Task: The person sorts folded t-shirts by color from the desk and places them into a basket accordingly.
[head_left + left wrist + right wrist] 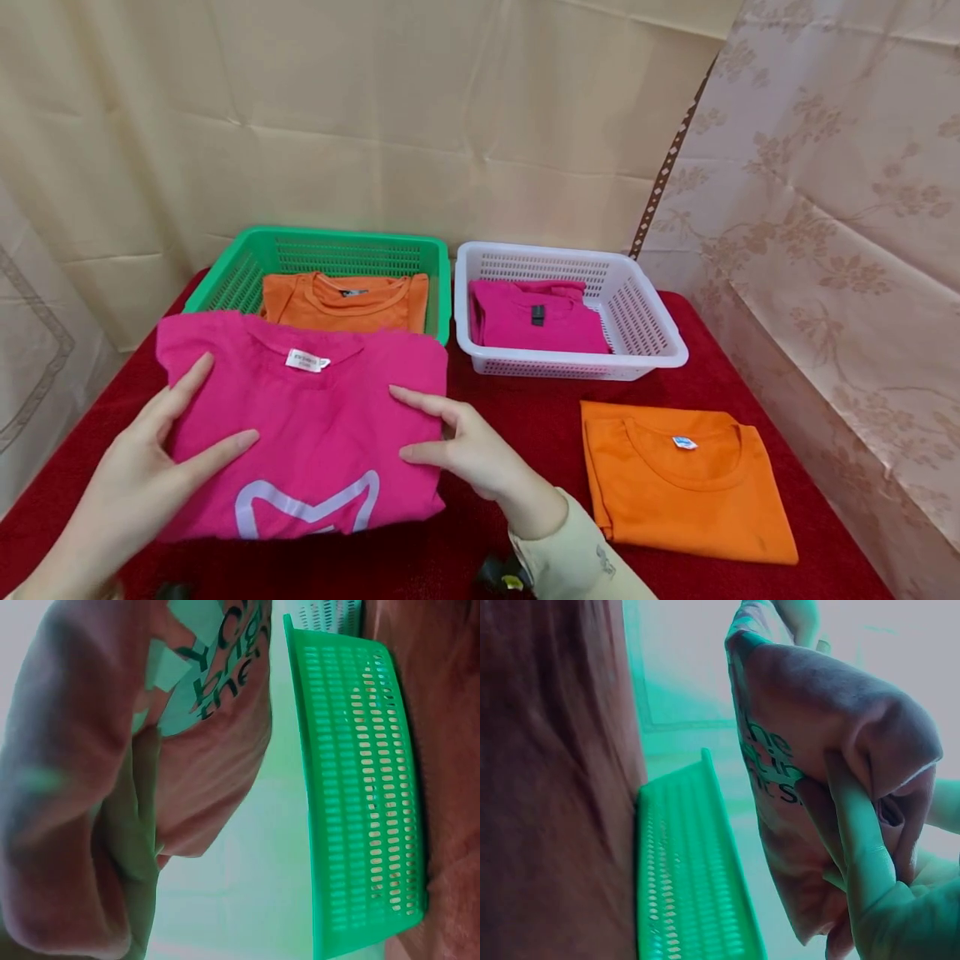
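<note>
A folded pink T-shirt [337, 425] with a white neck label and a pale star-like outline is held up above the table, before the green basket. My left hand [146, 467] grips its left side, thumb and a finger on the upper face. On the right side, my right hand [476, 450] pinches the folded edge; its other fingers are hidden behind the cloth in the head view. From the right wrist view, the right fingers [859, 832] press against the shirt's underside, which carries dark lettering. That lettering also shows on the shirt [210, 772] in the left wrist view.
Behind the shirt, the green basket [442, 267] holds a folded orange T-shirt [337, 304]. A white basket [645, 317] to its right contains a folded pink T-shirt [536, 321]. Another folded orange T-shirt [686, 492] lies on the red tablecloth [517, 408] at right.
</note>
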{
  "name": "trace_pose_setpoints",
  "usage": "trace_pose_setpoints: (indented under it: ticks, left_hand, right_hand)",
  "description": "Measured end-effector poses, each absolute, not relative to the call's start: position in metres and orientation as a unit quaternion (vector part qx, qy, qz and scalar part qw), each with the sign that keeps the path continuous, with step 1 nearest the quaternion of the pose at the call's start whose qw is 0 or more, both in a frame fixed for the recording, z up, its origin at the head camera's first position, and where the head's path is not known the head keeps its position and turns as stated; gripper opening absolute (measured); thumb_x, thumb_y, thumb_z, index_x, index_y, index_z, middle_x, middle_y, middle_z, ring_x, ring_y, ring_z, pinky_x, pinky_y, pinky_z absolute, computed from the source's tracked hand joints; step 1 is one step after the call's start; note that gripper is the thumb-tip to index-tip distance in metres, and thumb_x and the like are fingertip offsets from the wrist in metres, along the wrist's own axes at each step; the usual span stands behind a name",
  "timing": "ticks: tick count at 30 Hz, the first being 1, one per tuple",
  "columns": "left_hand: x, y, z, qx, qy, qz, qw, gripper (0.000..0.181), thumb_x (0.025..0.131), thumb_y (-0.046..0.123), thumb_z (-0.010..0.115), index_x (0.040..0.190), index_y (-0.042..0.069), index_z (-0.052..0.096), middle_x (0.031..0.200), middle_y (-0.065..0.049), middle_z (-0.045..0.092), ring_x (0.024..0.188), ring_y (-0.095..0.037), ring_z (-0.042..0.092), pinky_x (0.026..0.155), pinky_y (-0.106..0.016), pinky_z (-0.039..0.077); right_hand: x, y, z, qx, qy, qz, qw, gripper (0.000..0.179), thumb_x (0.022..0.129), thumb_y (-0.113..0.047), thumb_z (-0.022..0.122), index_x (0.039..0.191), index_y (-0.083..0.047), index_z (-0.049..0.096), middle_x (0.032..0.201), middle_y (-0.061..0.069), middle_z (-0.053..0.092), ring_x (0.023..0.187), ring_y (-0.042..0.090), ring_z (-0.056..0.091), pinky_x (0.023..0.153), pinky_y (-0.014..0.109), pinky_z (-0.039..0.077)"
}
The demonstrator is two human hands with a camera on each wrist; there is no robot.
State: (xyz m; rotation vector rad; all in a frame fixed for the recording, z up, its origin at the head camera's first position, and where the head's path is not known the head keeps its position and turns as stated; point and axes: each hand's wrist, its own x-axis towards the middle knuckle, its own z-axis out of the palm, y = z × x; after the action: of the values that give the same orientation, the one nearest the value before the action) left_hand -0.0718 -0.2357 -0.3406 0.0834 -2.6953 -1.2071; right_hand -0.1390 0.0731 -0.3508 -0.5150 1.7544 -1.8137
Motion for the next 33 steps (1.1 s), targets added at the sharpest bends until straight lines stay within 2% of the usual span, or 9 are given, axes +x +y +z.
trace_pose_setpoints:
  ticks: [5, 11, 13, 17, 20, 24, 26, 29, 33]
  left_hand:
    - [-0.076, -0.227, -0.337, 0.022, -0.894, -0.436, 0.098, 0.095, 0.087, 0.025, 0.077, 0.159, 0.030, 0.015, 0.144, -0.021, 0.044, 0.095, 0.022, 0.042, 0.067, -0.002, 0.045]
    - [-0.085, -0.216, -0.333, 0.005, -0.852, -0.520, 0.049, 0.094, 0.091, 0.021, 0.073, 0.159, 0.034, 0.010, 0.127, 0.019, 0.053, 0.097, 0.012, 0.060, 0.072, -0.014, 0.055]
    - [-0.088, -0.212, -0.331, -0.004, -0.841, -0.540, 0.045, 0.090, 0.091, 0.019, 0.072, 0.159, 0.034, 0.015, 0.120, 0.026, 0.056, 0.095, 0.007, 0.064, 0.072, -0.018, 0.057]
    - [-0.093, -0.201, -0.328, -0.007, -0.832, -0.552, 0.053, 0.075, 0.092, 0.021, 0.072, 0.155, 0.031, 0.033, 0.111, 0.028, 0.063, 0.089, 0.001, 0.069, 0.070, -0.020, 0.057]
    - [-0.097, -0.193, -0.327, -0.003, -0.833, -0.551, 0.046, 0.069, 0.092, 0.026, 0.072, 0.153, 0.029, 0.039, 0.110, 0.026, 0.064, 0.087, 0.000, 0.070, 0.070, -0.021, 0.058]
    - [-0.106, -0.185, -0.325, -0.009, -0.828, -0.561, 0.005, 0.077, 0.091, 0.030, 0.072, 0.156, 0.030, 0.031, 0.126, 0.004, 0.063, 0.092, 0.002, 0.067, 0.074, -0.021, 0.058]
    - [-0.111, -0.181, -0.322, -0.022, -0.827, -0.562, -0.016, 0.083, 0.090, 0.030, 0.073, 0.158, 0.031, 0.025, 0.138, -0.005, 0.054, 0.099, 0.002, 0.064, 0.078, -0.020, 0.057]
    - [-0.118, -0.174, -0.319, -0.051, -0.834, -0.548, -0.029, 0.091, 0.088, 0.030, 0.076, 0.159, 0.030, 0.020, 0.147, -0.011, 0.042, 0.112, -0.007, 0.059, 0.083, -0.016, 0.054]
    - [-0.127, -0.164, -0.314, -0.079, -0.853, -0.515, -0.025, 0.100, 0.083, 0.028, 0.081, 0.160, 0.025, 0.018, 0.147, -0.014, 0.036, 0.125, -0.028, 0.048, 0.087, -0.020, 0.052]
  right_hand:
    - [-0.141, 0.083, -0.340, -0.198, 0.671, -0.665, 0.260, 0.065, 0.089, 0.001, 0.064, 0.149, -0.015, 0.046, 0.128, 0.022, 0.061, 0.103, 0.014, 0.066, 0.083, 0.033, 0.059]
    - [-0.143, 0.094, -0.331, -0.184, 0.688, -0.666, 0.222, 0.066, 0.088, -0.001, 0.066, 0.149, -0.017, 0.046, 0.134, 0.021, 0.055, 0.102, 0.015, 0.064, 0.081, 0.031, 0.058]
    - [-0.144, 0.097, -0.329, -0.175, 0.694, -0.667, 0.206, 0.066, 0.088, -0.002, 0.066, 0.150, -0.017, 0.046, 0.139, 0.019, 0.051, 0.104, 0.016, 0.063, 0.082, 0.031, 0.058]
    - [-0.147, 0.103, -0.326, -0.154, 0.695, -0.677, 0.185, 0.067, 0.088, -0.001, 0.066, 0.150, -0.019, 0.045, 0.147, 0.015, 0.046, 0.111, 0.018, 0.059, 0.085, 0.030, 0.057]
    - [-0.148, 0.108, -0.324, -0.146, 0.690, -0.687, 0.174, 0.068, 0.088, 0.000, 0.065, 0.150, -0.018, 0.045, 0.148, 0.015, 0.045, 0.115, 0.019, 0.057, 0.087, 0.030, 0.056]
    - [-0.151, 0.115, -0.320, -0.135, 0.686, -0.699, 0.153, 0.068, 0.088, 0.003, 0.064, 0.150, -0.016, 0.044, 0.146, 0.015, 0.046, 0.115, 0.019, 0.057, 0.087, 0.029, 0.056]
    - [-0.153, 0.119, -0.317, -0.126, 0.685, -0.703, 0.142, 0.068, 0.087, 0.004, 0.063, 0.150, -0.016, 0.045, 0.146, 0.015, 0.046, 0.115, 0.018, 0.057, 0.087, 0.028, 0.056]
    - [-0.156, 0.126, -0.312, -0.114, 0.687, -0.707, 0.126, 0.069, 0.087, 0.004, 0.063, 0.150, -0.017, 0.045, 0.145, 0.015, 0.047, 0.115, 0.019, 0.058, 0.086, 0.027, 0.057]
    - [-0.161, 0.136, -0.306, -0.104, 0.695, -0.703, 0.108, 0.069, 0.087, 0.005, 0.063, 0.150, -0.016, 0.045, 0.143, 0.015, 0.048, 0.113, 0.018, 0.058, 0.083, 0.027, 0.057]
